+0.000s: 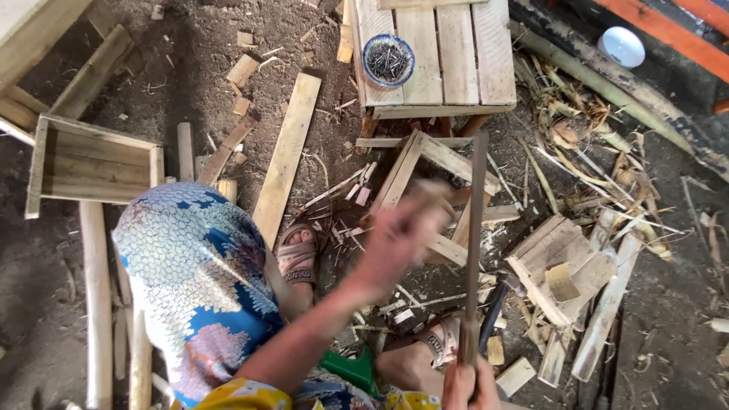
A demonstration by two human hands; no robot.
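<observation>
Wooden and thin, a long stick stands almost straight up in the middle right of the picture. The right hand, at the bottom edge, has its fingers closed tight around the low end of the stick. The stick looks pale brown, narrow and flat, and its top reaches up near the slatted wooden pallet.

The left hand is in the middle of the picture, just left of the stick. It is blurry, so I cannot tell if its fingers are open or closed, or if they touch the stick. The arm comes up from the lower left.

My guess is that the stick is being held steady while the other hand works near it. The next move would need the right hand to keep the stick from slipping, and the left hand to meet it with care.

Behind the hands a small wooden frame lies on the dirt floor. Two feet in sandals rest near it. A blue bowl of nails sits on the pallet at the top. A long plank lies to the left, and a wooden box sits at the far left. Another small frame lies at the right, among scraps and dry stalks. A white bowl sits in the upper right corner.
</observation>
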